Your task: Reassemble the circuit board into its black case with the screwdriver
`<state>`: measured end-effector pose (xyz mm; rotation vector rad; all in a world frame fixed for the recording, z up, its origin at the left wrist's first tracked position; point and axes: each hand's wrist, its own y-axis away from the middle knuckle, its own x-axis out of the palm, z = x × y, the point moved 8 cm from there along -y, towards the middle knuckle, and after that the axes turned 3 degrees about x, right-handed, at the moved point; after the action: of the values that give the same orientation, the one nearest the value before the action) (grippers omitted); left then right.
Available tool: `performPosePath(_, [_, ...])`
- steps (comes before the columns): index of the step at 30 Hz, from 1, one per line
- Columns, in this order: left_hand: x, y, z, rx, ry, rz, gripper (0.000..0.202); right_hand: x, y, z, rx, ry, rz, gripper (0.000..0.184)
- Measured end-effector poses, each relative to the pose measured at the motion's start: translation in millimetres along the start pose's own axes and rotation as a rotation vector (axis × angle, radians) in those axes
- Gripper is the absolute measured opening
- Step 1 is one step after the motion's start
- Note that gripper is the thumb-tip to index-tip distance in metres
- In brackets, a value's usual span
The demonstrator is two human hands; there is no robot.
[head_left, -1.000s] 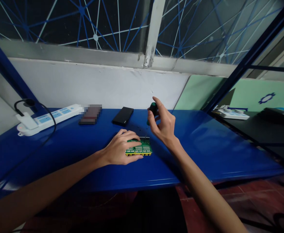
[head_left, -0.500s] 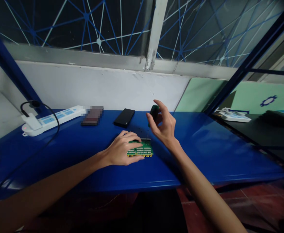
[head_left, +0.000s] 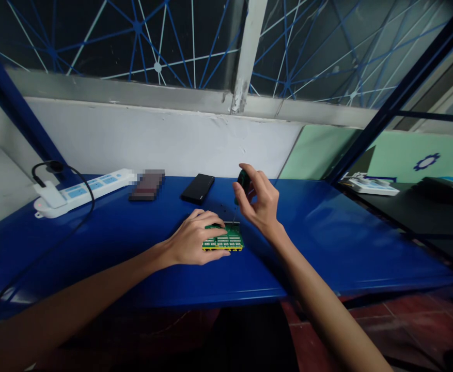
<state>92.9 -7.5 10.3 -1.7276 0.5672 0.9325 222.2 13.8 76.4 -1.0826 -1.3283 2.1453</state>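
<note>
A small green circuit board (head_left: 226, 239) lies on the blue table (head_left: 327, 237), near its middle. My left hand (head_left: 194, 238) rests on the board's left part, fingers curled over it and pinning it down. My right hand (head_left: 260, 200) is raised just right of and behind the board, its fingers closed round the dark green handle of a screwdriver (head_left: 243, 181). The screwdriver stands upright, its thin shaft reaching down to the board's far edge.
A white power strip (head_left: 82, 191) with a plugged-in adapter and black cable sits at the back left. A blurred flat object (head_left: 147, 185) and a black phone-like slab (head_left: 198, 187) lie behind the board. A darker table with items stands at right.
My right hand's fingers have shifted on the screwdriver handle, from partly extended to wrapped closer round it. The view rose slightly. My left hand stayed on the board.
</note>
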Motion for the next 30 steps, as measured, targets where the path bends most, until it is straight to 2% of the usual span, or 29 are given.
performPosePath(6, [1.4, 1.1, 1.1, -0.012, 0.007, 0.007, 0.045, -2.1, 0.6, -4.7, 0.036, -0.001, -0.033, 0.043])
performPosePath(13, [2.5, 2.1, 2.1, -0.009, 0.007, 0.013, 0.045, 1.2, 1.4, -2.7, 0.029, 0.001, 0.003, 0.045])
performPosePath(16, [3.7, 2.6, 2.4, -0.012, 0.001, 0.024, 0.046, -1.1, 1.6, -2.8, 0.036, 0.017, -0.039, 0.048])
performPosePath(18, [3.7, 2.8, 2.3, -0.012, -0.002, 0.025, 0.046, -3.0, 0.9, -0.9, 0.025, 0.04, -0.059, 0.046])
performPosePath(24, [2.5, 2.6, 2.4, -0.014, -0.002, 0.018, 0.045, -0.9, 0.0, -1.4, 0.03, 0.023, -0.014, 0.041])
performPosePath(30, [2.8, 2.6, 2.8, -0.014, 0.012, 0.018, 0.043, -3.7, 0.8, -2.8, 0.023, 0.037, -0.077, 0.045])
